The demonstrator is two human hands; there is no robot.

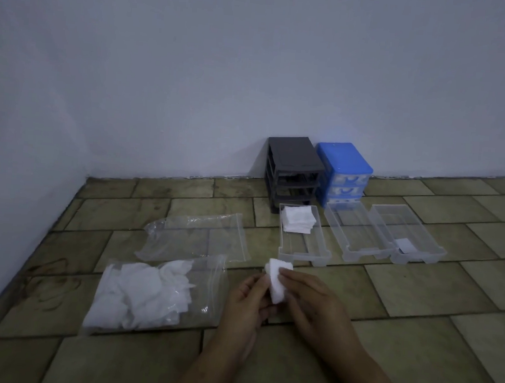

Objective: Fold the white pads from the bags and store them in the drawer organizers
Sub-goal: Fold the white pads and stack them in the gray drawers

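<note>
A folded white pad (277,279) is held above the tiled floor between both hands. My left hand (247,304) grips its left edge from below, and my right hand (312,301) pinches its right side with the fingertips on top. To the left lies a clear bag (207,290) holding several loose white pads (143,294). Just beyond the hands sits a clear drawer (319,251) with a stack of folded pads (298,220) at its far end.
A second, flat clear bag (202,235) lies behind the first. Two more clear drawers (359,242) (422,250) sit to the right, the far one holding a small pad. A dark grey organizer frame (292,171) and a blue organizer (345,171) stand against the wall.
</note>
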